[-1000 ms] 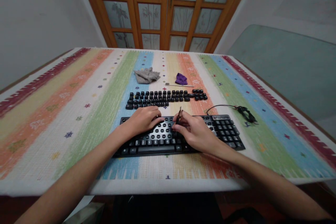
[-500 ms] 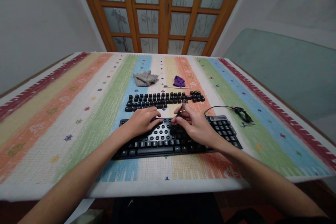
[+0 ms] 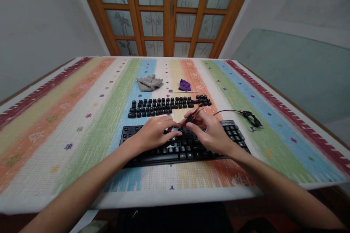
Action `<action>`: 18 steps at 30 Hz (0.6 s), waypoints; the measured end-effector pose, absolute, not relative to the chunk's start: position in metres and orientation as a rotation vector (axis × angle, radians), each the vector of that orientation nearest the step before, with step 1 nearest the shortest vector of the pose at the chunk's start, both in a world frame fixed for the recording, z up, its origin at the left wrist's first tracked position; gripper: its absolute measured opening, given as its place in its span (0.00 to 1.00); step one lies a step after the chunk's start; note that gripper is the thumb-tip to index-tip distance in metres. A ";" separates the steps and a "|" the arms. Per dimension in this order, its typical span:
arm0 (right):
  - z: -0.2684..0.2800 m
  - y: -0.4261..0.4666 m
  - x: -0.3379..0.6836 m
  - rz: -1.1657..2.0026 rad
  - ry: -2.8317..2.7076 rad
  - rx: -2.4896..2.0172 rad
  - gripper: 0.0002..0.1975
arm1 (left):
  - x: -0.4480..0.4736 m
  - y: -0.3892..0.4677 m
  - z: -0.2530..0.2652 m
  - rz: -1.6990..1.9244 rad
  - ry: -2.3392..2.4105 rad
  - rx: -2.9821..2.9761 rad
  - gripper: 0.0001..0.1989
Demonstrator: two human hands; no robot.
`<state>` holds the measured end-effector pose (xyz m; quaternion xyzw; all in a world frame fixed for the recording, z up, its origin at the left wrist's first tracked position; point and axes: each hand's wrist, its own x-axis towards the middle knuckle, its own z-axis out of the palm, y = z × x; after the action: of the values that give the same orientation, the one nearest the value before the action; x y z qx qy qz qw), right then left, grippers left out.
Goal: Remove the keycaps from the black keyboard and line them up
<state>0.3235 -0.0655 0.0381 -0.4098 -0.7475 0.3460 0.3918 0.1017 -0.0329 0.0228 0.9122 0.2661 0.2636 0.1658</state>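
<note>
A black keyboard (image 3: 164, 158) lies on the striped cloth, part of its upper left side bare of keycaps. My right hand (image 3: 212, 131) is closed over its right half, holding a small black keycap (image 3: 189, 119). A thin brownish tool (image 3: 196, 112) shows between the same fingers; its kind is unclear. Over the keyboard's middle is my left hand (image 3: 157, 133), thumb and forefinger apart, their tips close to the right fingertips. Nothing shows in it. Loose black keycaps (image 3: 155, 105) stand in rows behind the keyboard.
Behind the keycaps lie a grey cloth (image 3: 149, 83), a purple cloth (image 3: 185, 85) and a thin brush-like stick (image 3: 183, 91). A coiled black cable (image 3: 251, 119) rests to the right. The table's front edge (image 3: 175, 204) is close to my body.
My left hand has moved right, toward the right fingertips. The right hand has shifted slightly right and turned, still holding the keycap and thin tool. The view has shifted a little.
</note>
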 end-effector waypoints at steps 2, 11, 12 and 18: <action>0.038 -0.066 0.326 0.856 -1.905 -1.036 0.06 | 0.103 -0.032 0.023 0.749 0.742 2.618 0.12; 0.039 -0.068 0.332 0.814 -1.967 -1.015 0.05 | 0.108 -0.030 0.029 0.619 0.675 2.750 0.10; 0.039 -0.068 0.332 0.819 -1.968 -1.016 0.05 | 0.109 -0.030 0.029 0.613 0.672 2.750 0.10; 0.038 -0.068 0.337 0.907 -1.899 -1.013 0.06 | 0.114 -0.031 0.031 0.637 0.703 2.689 0.07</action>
<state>0.3373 -0.0685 0.0379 -0.3990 -0.7480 0.3570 0.3921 0.1143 -0.0312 0.0314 0.9331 0.2440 0.2209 0.1447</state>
